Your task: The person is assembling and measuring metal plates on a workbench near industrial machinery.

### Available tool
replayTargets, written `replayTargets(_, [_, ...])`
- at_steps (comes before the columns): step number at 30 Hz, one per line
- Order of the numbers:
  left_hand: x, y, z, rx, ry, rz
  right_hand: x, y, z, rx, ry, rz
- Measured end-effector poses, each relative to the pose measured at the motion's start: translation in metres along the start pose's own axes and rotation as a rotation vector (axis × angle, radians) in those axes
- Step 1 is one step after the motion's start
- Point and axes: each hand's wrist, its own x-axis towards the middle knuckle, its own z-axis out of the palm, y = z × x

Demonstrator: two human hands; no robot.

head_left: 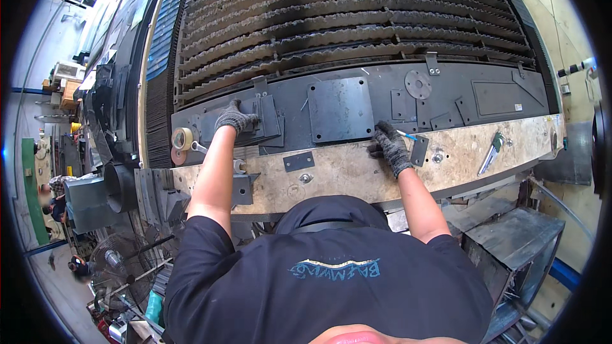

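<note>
My left hand [236,118], in a grey knit glove, rests on a stack of dark flat metal plates [270,118], its thumb spread from the fingers. My right hand [389,147], gloved alike, is at the near right corner of a square steel plate [341,109] with a hole at each corner. A blue and white pen [406,135] sticks out to the right from between its fingers; the gripped part is hidden. Just beside this hand lies a small dark plate [419,151] with holes.
Behind the sheet-covered strip stands a bed of jagged metal slats [357,25]. A round flange [418,85] and several cut plates lie to the right. Tape rolls [182,139], a wrench [199,147], a holed plate [298,162] and a hex key set [491,153] are along the worn ledge [357,181].
</note>
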Motion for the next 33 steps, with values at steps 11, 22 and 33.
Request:
replayTargets(11, [-0.001, 0.014, -0.006, 0.022, 0.015, -0.121, -0.003, -0.005, 0.002, -0.006, -0.007, 0.01])
replayTargets(22, [0.003, 0.039, -0.003, -0.001, -0.066, -0.253, -0.004, -0.009, 0.0, -0.008, -0.021, 0.027])
replayTargets(33, [-0.005, 0.043, 0.005, -0.018, 0.05, -0.223, 0.001, -0.007, -0.004, 0.0, -0.062, 0.035])
